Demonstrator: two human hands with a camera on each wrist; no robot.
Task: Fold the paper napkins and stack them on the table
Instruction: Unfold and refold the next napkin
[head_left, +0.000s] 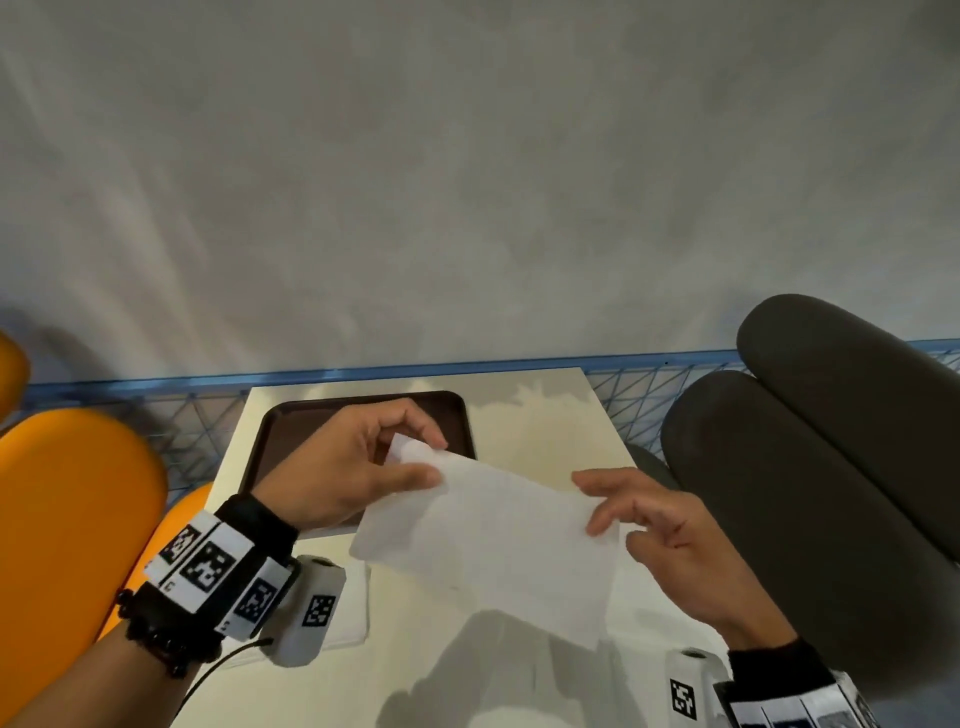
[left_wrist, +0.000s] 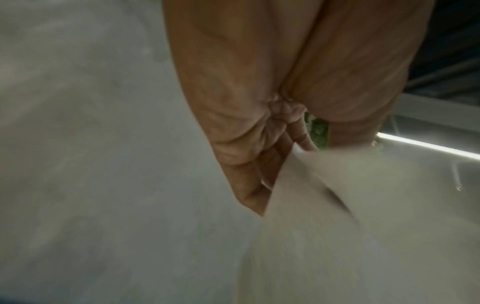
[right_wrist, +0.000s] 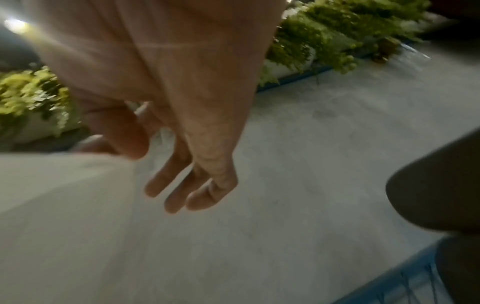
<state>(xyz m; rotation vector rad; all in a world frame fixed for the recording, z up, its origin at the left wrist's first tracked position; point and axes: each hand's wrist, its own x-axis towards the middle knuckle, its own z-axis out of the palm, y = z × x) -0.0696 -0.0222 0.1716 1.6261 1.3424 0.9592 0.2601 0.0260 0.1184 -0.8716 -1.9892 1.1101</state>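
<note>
From the head camera, the left hand (head_left: 343, 462) holds the upper left corner of a white paper napkin (head_left: 493, 540) between the thumb and the curled fingers. The right hand (head_left: 675, 540) takes the opposite right edge, with the thumb and first finger closed on the paper and the other fingers loosely spread. The napkin hangs in the air between both hands, above the pale table (head_left: 540, 415), stretched as one thin, a little transparent sheet with soft creases. Behind the left hand a dark brown tray (head_left: 457, 410) lies on the table. A folded white napkin (head_left: 353, 608) lies flat under the left wrist.

From the left wrist camera, the fingers (left_wrist: 249, 185) are bent and pressed against the thumb, and the napkin (left_wrist: 337, 226) comes out from this pinch and falls downward, blurred.

From the right wrist camera, the thumb (right_wrist: 122, 131) presses on the napkin (right_wrist: 59, 195) at its edge; three fingers (right_wrist: 179, 185) hang half straight just beside the paper, not touching it.
</note>
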